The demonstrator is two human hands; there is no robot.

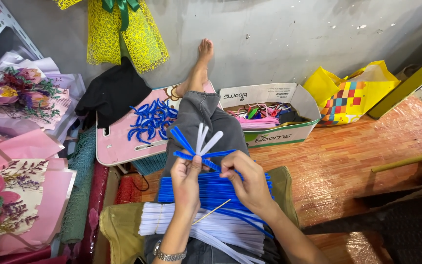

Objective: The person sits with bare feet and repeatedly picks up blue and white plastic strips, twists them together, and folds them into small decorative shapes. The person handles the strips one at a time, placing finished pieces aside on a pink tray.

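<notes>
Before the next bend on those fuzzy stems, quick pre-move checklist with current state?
1. Left hand pinches the crossing of the blue and white fuzzy pipe-cleaner stems: ok.
2. Right hand has fingertips on a blue stem beside that crossing: ok.
3. Loops fan out above the hands, free of the grey trouser leg: ok.
4. Spare blue stem bundle and white stem bundle lie across the lap, close by: ok.
5. Thin wooden stick lies loose on the bundles, held by neither hand: not ok.
6. Whether the crossing is already twisted tight: cannot tell, fingers cover it.
</notes>
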